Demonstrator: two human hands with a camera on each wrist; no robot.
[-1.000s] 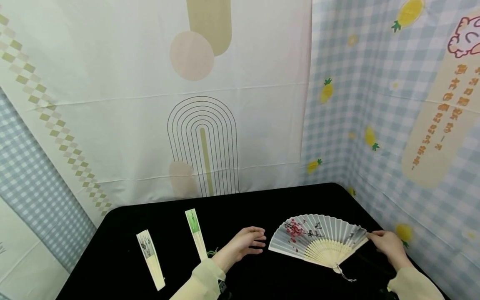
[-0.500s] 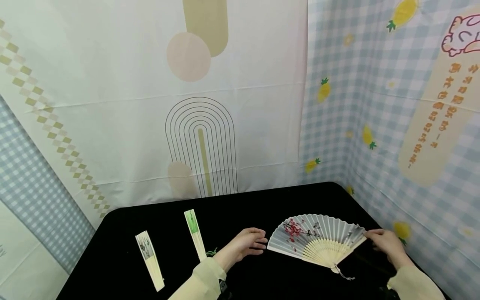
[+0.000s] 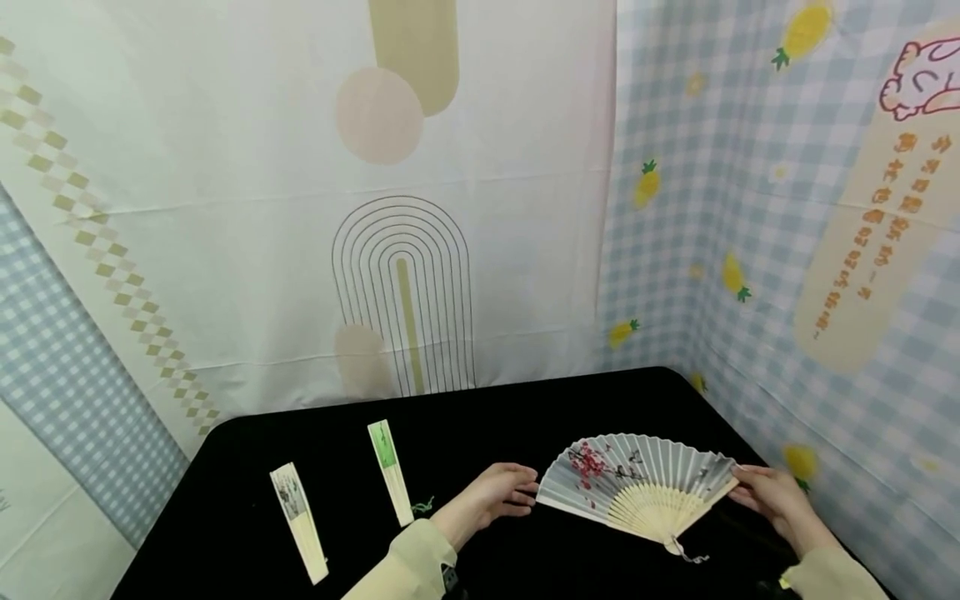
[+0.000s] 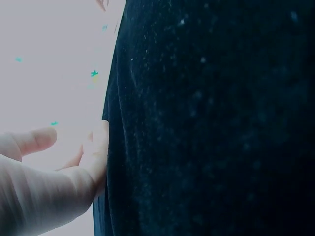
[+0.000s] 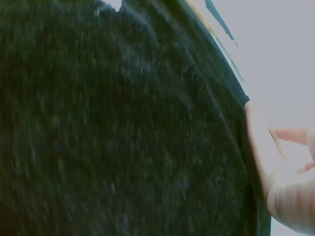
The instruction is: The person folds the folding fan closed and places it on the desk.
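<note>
Right hand (image 3: 772,497) pinches the open fan (image 3: 637,483) at its edge; left hand (image 3: 495,493), fingers relaxed, touches the opposite edge.

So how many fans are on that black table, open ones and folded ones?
Open fans: 1, the painted fan, spread between the left hand and the right hand
Folded fans: 2, the green-topped fan and the grey-topped fan, lying apart on the black table
Total: 3 fans
</note>
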